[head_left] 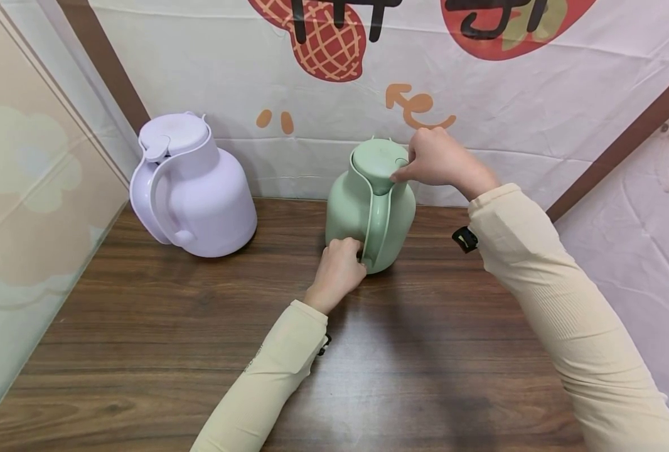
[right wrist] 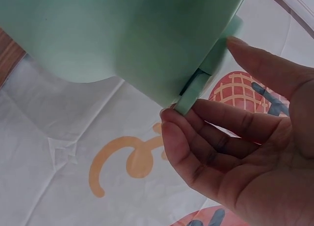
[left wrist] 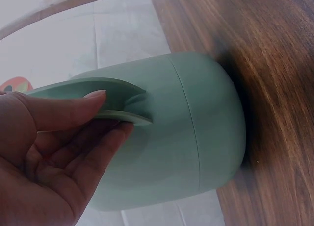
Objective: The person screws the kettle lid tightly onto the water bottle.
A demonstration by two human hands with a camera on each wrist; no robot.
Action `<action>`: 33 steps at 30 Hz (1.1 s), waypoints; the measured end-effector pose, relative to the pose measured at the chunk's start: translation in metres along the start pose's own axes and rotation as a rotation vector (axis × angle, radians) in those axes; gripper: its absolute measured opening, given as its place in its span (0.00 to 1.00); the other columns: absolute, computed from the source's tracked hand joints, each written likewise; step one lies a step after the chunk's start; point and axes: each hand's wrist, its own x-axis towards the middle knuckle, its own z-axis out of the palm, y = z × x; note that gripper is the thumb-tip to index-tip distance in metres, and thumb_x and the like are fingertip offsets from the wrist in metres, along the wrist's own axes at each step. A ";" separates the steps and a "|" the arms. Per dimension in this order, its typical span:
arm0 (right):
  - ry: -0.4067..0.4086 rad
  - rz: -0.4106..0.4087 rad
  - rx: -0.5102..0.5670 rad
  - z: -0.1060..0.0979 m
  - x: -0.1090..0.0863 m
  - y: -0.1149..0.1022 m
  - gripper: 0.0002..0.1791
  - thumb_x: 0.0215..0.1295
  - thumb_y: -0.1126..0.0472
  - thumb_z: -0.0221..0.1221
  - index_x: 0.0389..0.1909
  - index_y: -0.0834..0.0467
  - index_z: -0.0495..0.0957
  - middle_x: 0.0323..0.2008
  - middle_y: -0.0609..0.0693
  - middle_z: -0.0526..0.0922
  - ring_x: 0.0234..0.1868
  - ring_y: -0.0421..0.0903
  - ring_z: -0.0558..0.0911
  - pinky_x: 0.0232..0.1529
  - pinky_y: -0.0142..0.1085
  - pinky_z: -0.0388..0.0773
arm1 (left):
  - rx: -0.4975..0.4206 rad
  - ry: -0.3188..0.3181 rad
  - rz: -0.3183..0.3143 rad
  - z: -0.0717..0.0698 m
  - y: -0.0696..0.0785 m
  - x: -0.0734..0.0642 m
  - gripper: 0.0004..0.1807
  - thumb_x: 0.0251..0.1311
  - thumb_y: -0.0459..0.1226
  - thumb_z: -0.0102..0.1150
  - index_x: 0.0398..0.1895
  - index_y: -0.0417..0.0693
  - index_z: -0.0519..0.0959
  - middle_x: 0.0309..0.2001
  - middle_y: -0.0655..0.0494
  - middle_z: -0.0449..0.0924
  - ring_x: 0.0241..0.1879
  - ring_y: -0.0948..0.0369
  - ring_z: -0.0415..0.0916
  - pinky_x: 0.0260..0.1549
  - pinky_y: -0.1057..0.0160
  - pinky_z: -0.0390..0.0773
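A green thermos jug (head_left: 340,201) stands upright on the wooden table, its handle facing me. Low on the jug's handle (left wrist: 117,84), my left hand (head_left: 337,273) pinches one edge between thumb and fingers. My right hand (head_left: 438,157) is at the top of the jug, where its thumb and fingertips pinch the rim of the round lid (head_left: 378,157). In the right wrist view, a small tab on the lid (right wrist: 191,93) shows between that hand's thumb and fingers. The lid sits in the jug's mouth.
A lilac thermos jug (head_left: 216,194) stands at the back left, its handle toward the front. Behind the jugs hangs a white printed cloth (head_left: 199,56). The brown wooden table (head_left: 171,351) reaches toward me, with a patterned panel (head_left: 35,188) along its left side.
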 end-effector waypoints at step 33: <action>0.023 0.035 -0.048 0.001 0.003 -0.011 0.26 0.49 0.53 0.66 0.04 0.57 0.61 0.07 0.43 0.54 0.16 0.41 0.58 0.20 0.33 0.58 | -0.012 0.002 -0.008 -0.002 0.001 -0.001 0.16 0.40 0.23 0.55 0.09 0.49 0.63 0.13 0.57 0.60 0.17 0.58 0.58 0.19 0.63 0.67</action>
